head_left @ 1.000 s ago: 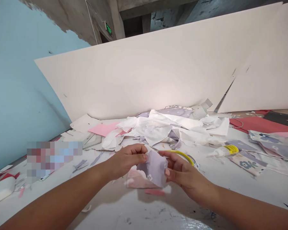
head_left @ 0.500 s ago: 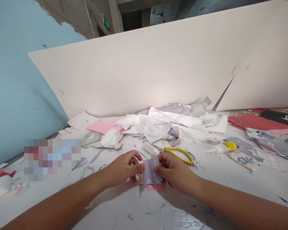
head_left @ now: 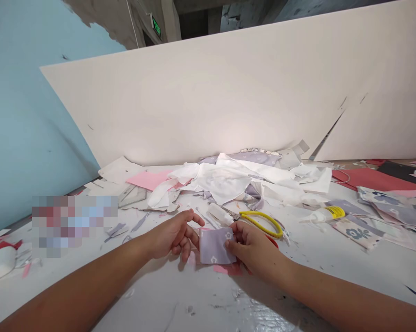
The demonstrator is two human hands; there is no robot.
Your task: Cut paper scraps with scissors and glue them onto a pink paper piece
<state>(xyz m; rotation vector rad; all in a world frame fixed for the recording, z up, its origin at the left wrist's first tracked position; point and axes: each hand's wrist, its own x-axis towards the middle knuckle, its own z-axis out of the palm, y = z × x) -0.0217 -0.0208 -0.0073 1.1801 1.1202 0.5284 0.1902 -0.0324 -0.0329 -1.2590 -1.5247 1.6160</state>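
A small lilac piece of fabric [head_left: 215, 246] with white flowers is pinched along its right side by my right hand [head_left: 251, 246], thumb on top. At its left edge my left hand [head_left: 178, 235] has its fingers apart; they hold nothing, though some fingertips are near or behind the fabric. Pink paper [head_left: 225, 269] shows beneath the fabric's lower edge. Just beyond my right hand lie scissors with yellow handles [head_left: 263, 223], and next to them a white bottle [head_left: 219, 214].
White cloth scraps [head_left: 222, 182] and pink paper [head_left: 147, 179] lie heaped at the back. A yellow-labelled glue bottle [head_left: 327, 213] and patterned fabric pieces [head_left: 358, 233] are at the right, near red sheets [head_left: 374, 179]. A tall white panel [head_left: 208, 101] stands behind the table.
The left fingers have let go of the fabric's left side and spread apart. The fabric now lies flatter and shows more of its face; the right hand still pinches it.
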